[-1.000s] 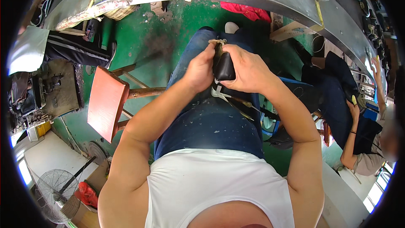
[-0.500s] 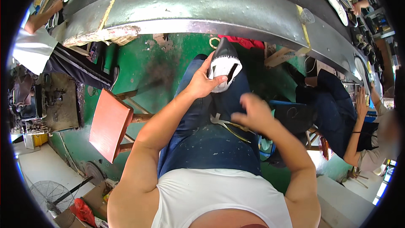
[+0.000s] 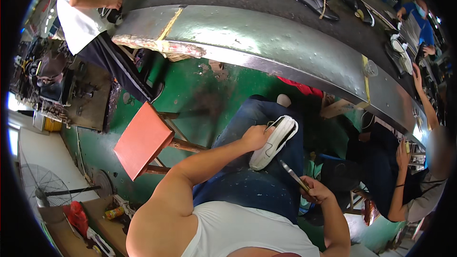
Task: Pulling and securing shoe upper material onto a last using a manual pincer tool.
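Note:
My left hand (image 3: 257, 137) is closed round a shoe upper on its last (image 3: 269, 153), held slantwise over my thighs. Its pale underside shows, with a dark strip along the right edge; my fingers cover part of its left side. Lower and to the right, my right hand (image 3: 316, 190) grips metal pliers (image 3: 296, 175) with yellowish handles. The narrow head of the pliers points up and left toward the shoe, a small gap away from it. My fingers hide the handle ends.
A metal-edged conveyor bench (image 3: 266, 31) crosses ahead, carrying several shoes (image 3: 316, 4). A reddish stool (image 3: 144, 140) stands left of my legs. One person (image 3: 81, 14) works at far left, another (image 3: 400, 181) sits close on the right. A fan (image 3: 40, 185) is at lower left.
The shoe has come nearer my body and turned, its black toe no longer showing. My right hand, empty before, has picked the pliers up off my lap. My view has shifted.

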Motion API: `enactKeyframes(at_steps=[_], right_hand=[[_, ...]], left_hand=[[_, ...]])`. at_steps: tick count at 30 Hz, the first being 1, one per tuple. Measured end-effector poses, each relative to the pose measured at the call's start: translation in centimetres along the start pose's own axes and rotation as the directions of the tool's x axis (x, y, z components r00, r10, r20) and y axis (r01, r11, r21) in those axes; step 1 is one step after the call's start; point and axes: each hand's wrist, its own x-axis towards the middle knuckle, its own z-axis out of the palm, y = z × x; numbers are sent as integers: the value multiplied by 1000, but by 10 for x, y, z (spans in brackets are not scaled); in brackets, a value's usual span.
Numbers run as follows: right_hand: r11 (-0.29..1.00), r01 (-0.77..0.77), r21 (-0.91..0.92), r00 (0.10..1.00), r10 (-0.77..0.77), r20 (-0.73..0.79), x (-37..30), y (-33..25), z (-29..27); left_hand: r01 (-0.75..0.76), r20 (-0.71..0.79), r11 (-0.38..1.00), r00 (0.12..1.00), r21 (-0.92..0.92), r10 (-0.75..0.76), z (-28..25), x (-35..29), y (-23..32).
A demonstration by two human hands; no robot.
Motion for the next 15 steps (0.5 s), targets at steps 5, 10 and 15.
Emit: enactKeyframes(at_steps=[5, 10, 15], right_hand=[[935, 268, 232, 960, -280, 22, 10, -20, 59], [896, 140, -422, 938, -257, -234, 32, -38, 66], [424, -69, -903, 883, -395, -252, 31, -66, 79]], left_hand=[[20, 105, 997, 994, -81, -12, -7, -1, -4], [327, 586, 869, 808, -371, -54, -25, 25, -29], [493, 687, 621, 719, -610, 103, -43, 0, -1]])
